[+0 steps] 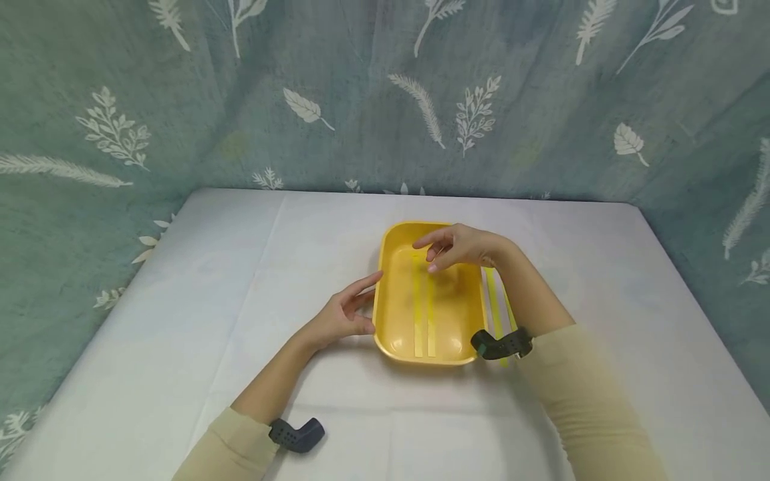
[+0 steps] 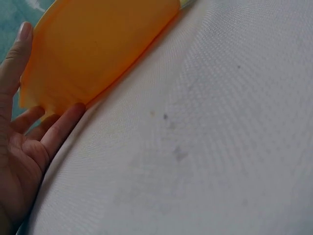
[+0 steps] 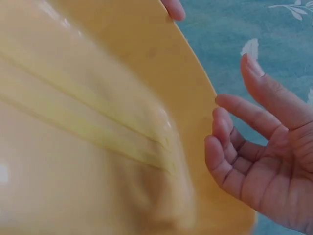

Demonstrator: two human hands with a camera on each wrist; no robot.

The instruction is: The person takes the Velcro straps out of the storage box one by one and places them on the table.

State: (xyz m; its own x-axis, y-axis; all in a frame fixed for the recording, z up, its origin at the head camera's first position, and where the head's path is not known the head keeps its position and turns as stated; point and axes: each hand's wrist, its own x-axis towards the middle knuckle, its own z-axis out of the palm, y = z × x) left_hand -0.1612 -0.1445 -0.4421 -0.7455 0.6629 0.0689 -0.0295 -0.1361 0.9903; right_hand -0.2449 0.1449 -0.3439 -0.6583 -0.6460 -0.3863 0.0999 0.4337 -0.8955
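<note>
My left hand (image 1: 335, 321), fingers spread, touches the tray (image 1: 395, 307) on its left; my right hand (image 1: 464, 246) hovers over it, loosely curled, empty.

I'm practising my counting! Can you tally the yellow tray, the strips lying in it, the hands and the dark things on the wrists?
Yellow tray: 1
Strips in the tray: 2
Hands: 2 (left hand, right hand)
Dark wrist devices: 2
Total: 7
</note>
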